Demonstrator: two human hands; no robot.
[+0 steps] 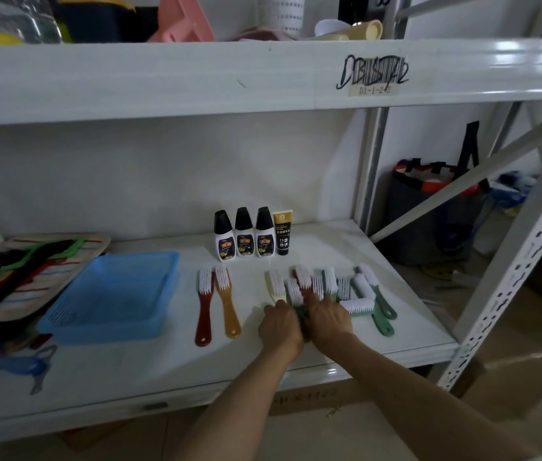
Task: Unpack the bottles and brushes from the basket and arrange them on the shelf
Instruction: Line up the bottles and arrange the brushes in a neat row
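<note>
The blue plastic basket (110, 299) lies on the white shelf (329, 241) at the left, with nothing visible inside it. Three white bottles with black caps (244, 234) stand in a row at the back, a black and gold tube (282, 232) beside them. A dark red brush (204, 307) and an amber brush (226, 302) lie side by side, bristles up. Right of them is a heap of several brushes (346, 291), some with green handles. My left hand (279, 329) and my right hand (329, 319) are closed together on brush handles at the heap's front; which handles is hidden.
A striped flat mat (30, 271) with black and green straps lies at the shelf's left end, and a blue tool (26, 366) rests near the front edge. An upper shelf beam (196, 78) runs overhead. A grey bag (429, 207) sits on the floor right of the perforated upright (502, 284).
</note>
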